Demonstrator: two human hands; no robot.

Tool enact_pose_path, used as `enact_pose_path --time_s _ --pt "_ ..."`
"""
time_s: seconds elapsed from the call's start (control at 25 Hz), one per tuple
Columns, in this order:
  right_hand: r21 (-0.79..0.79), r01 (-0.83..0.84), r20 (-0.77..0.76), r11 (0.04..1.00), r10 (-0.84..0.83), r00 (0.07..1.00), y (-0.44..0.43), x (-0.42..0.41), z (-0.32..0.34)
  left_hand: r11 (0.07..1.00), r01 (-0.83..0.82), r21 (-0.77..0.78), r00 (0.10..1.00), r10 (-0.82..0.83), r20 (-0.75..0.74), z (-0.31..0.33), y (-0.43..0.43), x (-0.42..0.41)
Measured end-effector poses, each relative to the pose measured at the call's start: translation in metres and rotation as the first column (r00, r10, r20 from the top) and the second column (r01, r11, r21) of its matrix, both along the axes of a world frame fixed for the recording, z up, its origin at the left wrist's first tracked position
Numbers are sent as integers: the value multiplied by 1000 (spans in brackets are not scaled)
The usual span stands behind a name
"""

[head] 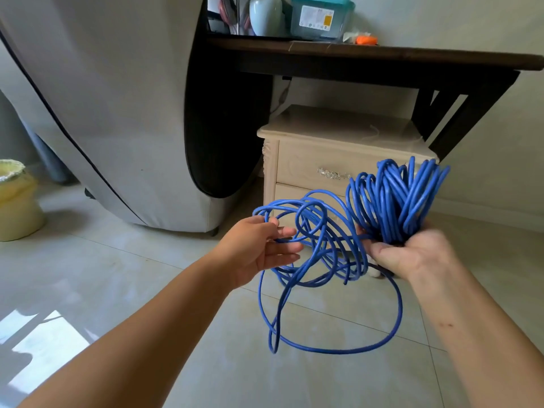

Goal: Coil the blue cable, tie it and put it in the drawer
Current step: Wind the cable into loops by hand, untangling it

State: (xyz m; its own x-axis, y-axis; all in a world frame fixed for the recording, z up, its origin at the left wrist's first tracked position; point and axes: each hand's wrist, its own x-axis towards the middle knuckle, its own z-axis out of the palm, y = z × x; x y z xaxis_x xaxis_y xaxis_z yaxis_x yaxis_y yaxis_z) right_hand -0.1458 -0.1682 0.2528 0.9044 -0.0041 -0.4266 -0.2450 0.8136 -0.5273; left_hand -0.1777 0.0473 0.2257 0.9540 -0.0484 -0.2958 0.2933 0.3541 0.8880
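head view, forward-down, near hands

Soft daylight — a sun patch lower left; wide-angle bending at edges.

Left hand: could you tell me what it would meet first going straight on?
The left hand would first meet the loose loops of the blue cable, seemingly just ahead of it.

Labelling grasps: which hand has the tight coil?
The right hand: it grips the bunched blue cable at its base. The left hand only carries loose loops.
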Motion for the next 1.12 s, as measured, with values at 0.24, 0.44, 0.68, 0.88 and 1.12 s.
enact_pose_path --time_s 0.24,0.44,0.68,0.88,1.12 --pt "35 81 21 996 -81 996 -9 1 8 973 -40 229 998 26 63 2 11 2" --pt "38 62 30 997 -63 998 -1 -4 5 926 18 377 993 -61 104 4 10 -1" --pt "49 40 49 998 -42 998 5 -7 8 788 66 612 994 -108 32 -4 0 -1" --pt "-48 49 105 998 -44 994 8 -9 6 104 -204 973 908 -352 228 -3 -10 -6" --pt "13 -11 204 1000 8 979 17 -13 3 622 95 777 834 -476 279 -20 -30 2"
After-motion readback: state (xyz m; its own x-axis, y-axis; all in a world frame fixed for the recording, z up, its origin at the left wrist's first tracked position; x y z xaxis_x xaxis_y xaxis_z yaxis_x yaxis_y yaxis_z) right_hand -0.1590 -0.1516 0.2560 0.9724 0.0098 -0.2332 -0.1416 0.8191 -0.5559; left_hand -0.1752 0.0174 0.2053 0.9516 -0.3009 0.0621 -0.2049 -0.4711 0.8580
